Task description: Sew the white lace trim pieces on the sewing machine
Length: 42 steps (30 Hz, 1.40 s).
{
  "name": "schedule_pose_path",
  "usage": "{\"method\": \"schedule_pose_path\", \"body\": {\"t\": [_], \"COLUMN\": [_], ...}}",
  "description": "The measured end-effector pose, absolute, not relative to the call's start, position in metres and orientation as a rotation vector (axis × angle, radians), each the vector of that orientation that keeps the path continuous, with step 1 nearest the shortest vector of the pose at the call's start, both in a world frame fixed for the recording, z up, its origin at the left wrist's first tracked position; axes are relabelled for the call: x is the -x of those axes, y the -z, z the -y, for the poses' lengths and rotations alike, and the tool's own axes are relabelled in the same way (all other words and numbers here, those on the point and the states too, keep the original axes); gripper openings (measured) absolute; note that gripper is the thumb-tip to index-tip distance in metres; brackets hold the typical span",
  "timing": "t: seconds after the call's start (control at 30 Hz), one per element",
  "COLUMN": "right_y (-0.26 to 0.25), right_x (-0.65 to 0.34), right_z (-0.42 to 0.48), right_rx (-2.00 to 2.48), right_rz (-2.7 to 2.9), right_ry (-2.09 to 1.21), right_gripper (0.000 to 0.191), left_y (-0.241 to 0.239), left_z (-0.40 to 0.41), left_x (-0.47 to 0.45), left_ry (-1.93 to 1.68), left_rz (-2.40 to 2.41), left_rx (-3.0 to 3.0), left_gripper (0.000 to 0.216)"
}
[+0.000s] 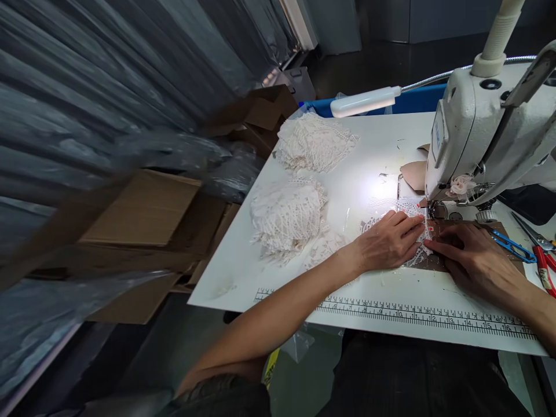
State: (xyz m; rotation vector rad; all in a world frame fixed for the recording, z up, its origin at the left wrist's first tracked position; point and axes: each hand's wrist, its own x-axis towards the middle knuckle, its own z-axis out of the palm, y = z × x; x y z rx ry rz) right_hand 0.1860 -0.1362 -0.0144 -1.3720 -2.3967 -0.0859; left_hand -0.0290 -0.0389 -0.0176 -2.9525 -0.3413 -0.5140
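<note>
Lace piece (410, 207) lies flat on the bench (243, 278), just in front of the presser foot (431, 209) of the sewing machine (473, 121), over a brown piece (499, 229). Left hand (388, 240) lies flat on the lace, fingers together, pressing down. Right hand (471, 255) is flat on the brown piece, fingertips at the lace edge; neither hand pinches anything. Step looks like lining up and feeding the layers to the needle. Next move likely calls for even pressure and a straight edge. Blue snips (512, 246) and red scissors (542, 260) lie to the right, lace piles (289, 214) to the left.
</note>
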Motion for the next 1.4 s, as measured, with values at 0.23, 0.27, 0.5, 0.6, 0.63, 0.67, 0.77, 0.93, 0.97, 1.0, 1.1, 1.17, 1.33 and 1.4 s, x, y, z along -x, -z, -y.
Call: {"method": "schedule_pose_path", "body": {"t": [0.23, 0.27, 0.5, 0.6, 0.63, 0.67, 0.77, 0.93, 0.97, 1.0, 1.1, 1.17, 1.33, 1.4], "right_y": [0.012, 0.011, 0.006, 0.000, -0.003, -0.005, -0.008, -0.003, -0.004, -0.007, -0.020, -0.029, -0.031, -0.029], "right_x": [-0.186, -0.187, -0.192, -0.189, -0.187, -0.185, -0.180, -0.185, -0.187, -0.188, -0.187, -0.182, -0.170, -0.168], "right_z": [0.137, 0.136, 0.108, 0.097, 0.094, 0.092, 0.087, 0.098, 0.104, 0.111, 0.133, 0.145, 0.162, 0.166], "right_rx": [1.358, 1.347, 1.592, 1.632, 1.629, 1.617, 1.569, 1.599, 1.577, 1.541, 1.432, 1.415, 1.454, 1.418], "right_rz": [2.391, 2.380, 2.357, 2.586, 2.648, 2.696, 2.736, 2.441, 2.380, 2.327, 2.223, 2.196, 2.146, 2.155], "right_ry": [0.070, 0.043, 0.079, 0.198, 0.236, 0.269, 0.295, 0.137, 0.067, -0.022, -0.367, -0.536, -0.738, -0.728], "right_gripper": [0.035, 0.035, 0.037, 0.034, 0.034, 0.033, 0.031, 0.033, 0.030, 0.026, 0.017, 0.017, 0.016, 0.015], "left_y": [0.012, 0.012, 0.009, 0.008, 0.009, 0.009, 0.010, 0.009, 0.008, 0.008, 0.008, 0.008, 0.008, 0.007], "left_z": [0.040, 0.040, 0.042, 0.042, 0.042, 0.042, 0.042, 0.043, 0.043, 0.043, 0.043, 0.043, 0.043, 0.043], "left_x": [0.029, 0.029, 0.028, 0.028, 0.028, 0.027, 0.027, 0.028, 0.028, 0.028, 0.028, 0.028, 0.028, 0.028], "left_ry": [0.484, 0.492, 0.474, 0.479, 0.487, 0.494, 0.475, 0.425, 0.426, 0.427, 0.422, 0.425, 0.409, 0.415], "left_rz": [0.354, 0.358, 0.419, 0.428, 0.423, 0.417, 0.414, 0.438, 0.437, 0.433, 0.426, 0.426, 0.429, 0.438], "left_rx": [2.926, 2.922, 2.917, 2.908, 2.901, 2.895, 2.892, 2.891, 2.887, 2.886, 2.894, 2.899, 2.922, 2.931], "left_gripper": [0.033, 0.033, 0.032, 0.033, 0.033, 0.034, 0.035, 0.036, 0.036, 0.036, 0.034, 0.034, 0.033, 0.033]}}
